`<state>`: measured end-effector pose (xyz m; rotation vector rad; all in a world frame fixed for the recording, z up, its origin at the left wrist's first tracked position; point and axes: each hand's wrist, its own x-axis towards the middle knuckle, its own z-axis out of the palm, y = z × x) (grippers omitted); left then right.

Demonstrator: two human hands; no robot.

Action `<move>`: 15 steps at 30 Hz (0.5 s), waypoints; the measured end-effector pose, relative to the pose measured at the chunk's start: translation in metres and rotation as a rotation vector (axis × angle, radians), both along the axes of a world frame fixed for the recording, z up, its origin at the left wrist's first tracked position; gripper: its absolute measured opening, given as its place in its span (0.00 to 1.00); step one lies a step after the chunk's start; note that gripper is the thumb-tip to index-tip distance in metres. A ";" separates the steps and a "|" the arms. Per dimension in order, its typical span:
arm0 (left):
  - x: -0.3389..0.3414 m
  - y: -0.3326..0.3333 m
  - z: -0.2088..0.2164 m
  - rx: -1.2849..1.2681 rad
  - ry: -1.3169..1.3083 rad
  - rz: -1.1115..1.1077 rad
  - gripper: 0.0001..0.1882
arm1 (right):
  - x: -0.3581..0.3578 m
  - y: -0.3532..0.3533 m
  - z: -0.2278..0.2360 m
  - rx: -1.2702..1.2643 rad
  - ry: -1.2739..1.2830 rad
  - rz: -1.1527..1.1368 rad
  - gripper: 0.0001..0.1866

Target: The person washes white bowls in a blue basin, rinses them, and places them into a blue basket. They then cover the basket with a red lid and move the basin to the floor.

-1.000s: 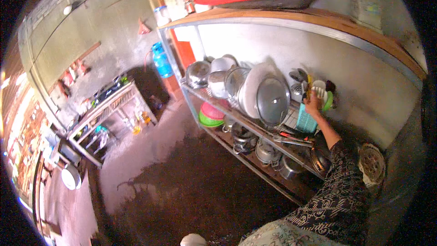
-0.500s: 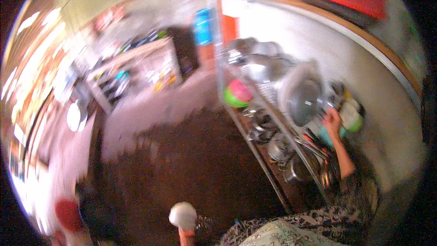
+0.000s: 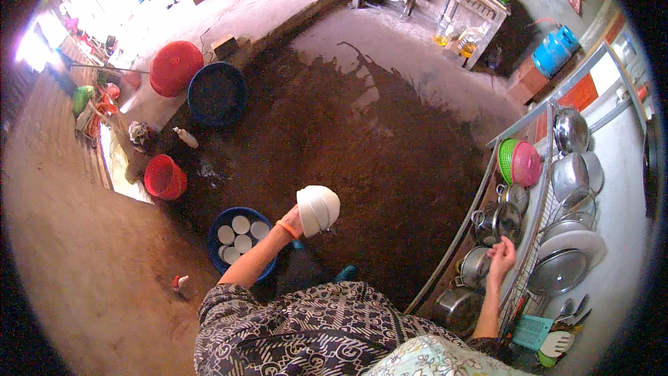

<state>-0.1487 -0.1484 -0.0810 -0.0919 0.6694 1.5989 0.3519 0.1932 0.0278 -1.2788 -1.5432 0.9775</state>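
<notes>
Left grip [image 3: 291, 221] holds a tilted stack of rounded white bowls [image 3: 318, 209], left of the grey metal rack [image 3: 520, 125].
Its fingers are mostly hidden; beside the rack, the right grip [image 3: 502, 257] is half-open, seemingly empty. Apparently mid-carry, the bowls would next call for steadying.

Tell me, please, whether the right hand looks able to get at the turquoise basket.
Probably yes: the right hand looks empty, and the turquoise basket appears near that forearm, its front mostly uncovered.
</notes>
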 end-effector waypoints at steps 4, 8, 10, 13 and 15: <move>-0.037 -0.020 0.002 -0.102 0.074 0.014 0.28 | -0.099 -0.006 0.010 -0.034 -0.156 0.128 0.10; -0.083 -0.033 -0.019 0.642 -0.477 -0.093 0.28 | -0.173 -0.018 0.018 -0.064 -0.181 0.280 0.09; -0.102 -0.046 -0.024 0.228 -0.002 0.047 0.28 | -0.197 -0.019 0.013 -0.059 -0.272 0.341 0.09; -0.132 -0.070 -0.024 0.102 -0.579 0.166 0.28 | -0.218 -0.019 -0.018 -0.060 -0.553 0.445 0.10; -0.158 -0.086 -0.022 0.431 -1.693 0.300 0.28 | -0.221 -0.019 -0.053 -0.029 -0.801 0.597 0.12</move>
